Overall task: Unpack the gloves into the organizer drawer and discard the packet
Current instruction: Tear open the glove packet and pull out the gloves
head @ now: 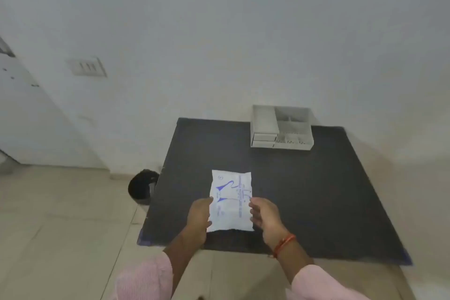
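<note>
The glove packet [231,200] lay flat on the dark mat [316,190] that covered the table [243,273], near the front edge and a little left of the middle, with the person's 2 hands at its near end. The left hand [198,220] gripped the packet's left edge, fingers curled onto it; the right hand [264,217] sat against the right edge with its fingers loosely bent, and I could not tell whether it had actually closed on the wrapper. It looked like a thin, printed paper-and-film pouch: light, limp, a bit slippery, likely to sag and crinkle if lifted by 1 corner, so I judged a pinch at both side edges, or at the seal for peeling, the sensible hold. The gloves inside would be soft and hardly breakable. The white organizer [282,126] stood at the back of the mat against the wall [219,44], well apart from the packet, its drawers seemingly shut. Bare mat lay between them, leaving plenty of room to work. A black bin [142,186] stood on the floor [60,214] just off the table's left edge, near the packet.
</note>
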